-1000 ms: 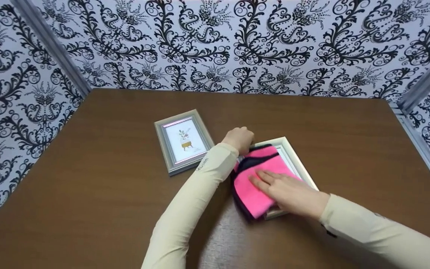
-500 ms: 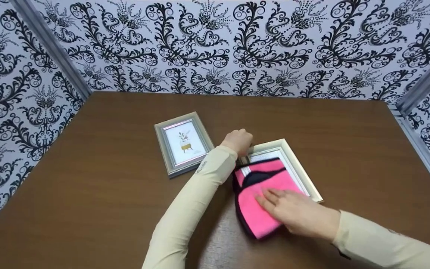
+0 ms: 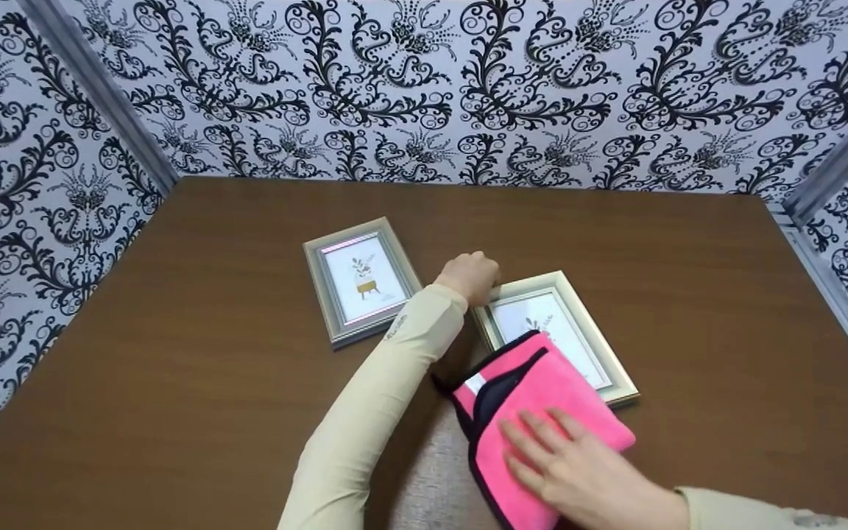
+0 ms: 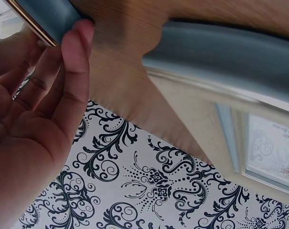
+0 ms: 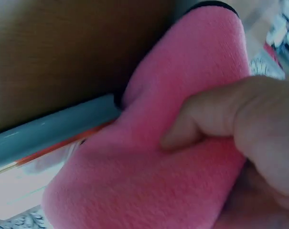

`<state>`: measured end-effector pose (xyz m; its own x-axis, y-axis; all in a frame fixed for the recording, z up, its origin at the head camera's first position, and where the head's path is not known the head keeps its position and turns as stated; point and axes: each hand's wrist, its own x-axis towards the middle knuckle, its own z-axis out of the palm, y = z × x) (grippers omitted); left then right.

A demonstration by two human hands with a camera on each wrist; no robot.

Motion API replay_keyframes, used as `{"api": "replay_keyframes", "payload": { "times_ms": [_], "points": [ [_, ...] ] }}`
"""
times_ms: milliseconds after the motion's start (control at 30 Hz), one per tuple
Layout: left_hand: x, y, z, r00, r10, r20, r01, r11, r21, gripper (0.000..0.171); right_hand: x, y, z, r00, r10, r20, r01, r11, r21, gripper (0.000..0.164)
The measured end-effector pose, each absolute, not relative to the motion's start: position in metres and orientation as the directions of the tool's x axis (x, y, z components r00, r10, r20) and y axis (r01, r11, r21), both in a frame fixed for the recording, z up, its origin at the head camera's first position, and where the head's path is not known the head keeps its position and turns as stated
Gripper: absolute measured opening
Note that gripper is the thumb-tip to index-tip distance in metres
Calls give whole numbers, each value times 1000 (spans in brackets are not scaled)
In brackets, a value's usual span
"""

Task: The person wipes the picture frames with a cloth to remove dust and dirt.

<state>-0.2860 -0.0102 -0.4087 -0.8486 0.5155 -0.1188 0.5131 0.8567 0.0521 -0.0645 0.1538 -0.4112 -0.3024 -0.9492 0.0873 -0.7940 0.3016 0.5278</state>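
Observation:
My left hand [image 3: 470,278] holds the upper left corner of a cream picture frame [image 3: 597,338], its fingertips on the blue-grey edge [image 4: 56,19] in the left wrist view. My right hand [image 3: 578,467] holds a folded pink cloth [image 3: 553,379] with black trim and a white tag, fingers spread over its top. In the right wrist view the thumb presses a deep crease into the cloth [image 5: 182,62]. This cloth overlaps the frame's lower left part and hides some of the plant picture [image 3: 560,327].
A second picture frame [image 3: 321,283], with a plant print in it, lies to the left of my left hand on the brown wooden table [image 3: 210,353]. Black-and-white patterned walls [image 3: 424,88] stand behind and at the sides.
My right hand has drawn the cloth down and toward me, baring the frame's upper part and some of its picture. My left hand stays at the frame's corner.

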Motion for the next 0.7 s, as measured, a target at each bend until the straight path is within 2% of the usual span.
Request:
{"api": "replay_keyframes", "payload": {
  "times_ms": [67,100,200,233,367,500,700],
  "points": [
    [-286,-10,-409,-849,514,-121,511,858,53,14,-64,148,-414,-298,-951,79,-758,286,587,33],
    [-286,-10,-409,-848,515,-123,513,857,51,14,-64,145,-414,-303,-949,81,-736,288,613,37],
    [-286,-9,-407,-841,524,-134,522,851,54,15,-64,135,-417,-331,-939,94,-672,305,675,66],
    [-285,-10,-407,-838,529,-137,526,848,58,15,-64,132,-418,-338,-936,99,-651,308,694,66],
    [-285,-12,-404,-831,538,-140,531,843,86,14,-64,119,-418,-391,-920,37,-581,277,766,45],
    [-284,-14,-401,-835,531,-146,518,847,114,13,-73,106,-416,-471,-881,-37,-539,255,803,58],
    [-283,-12,-402,-848,505,-160,496,863,92,15,-104,95,-414,-553,-832,-43,-540,318,779,38]
  ]
}}
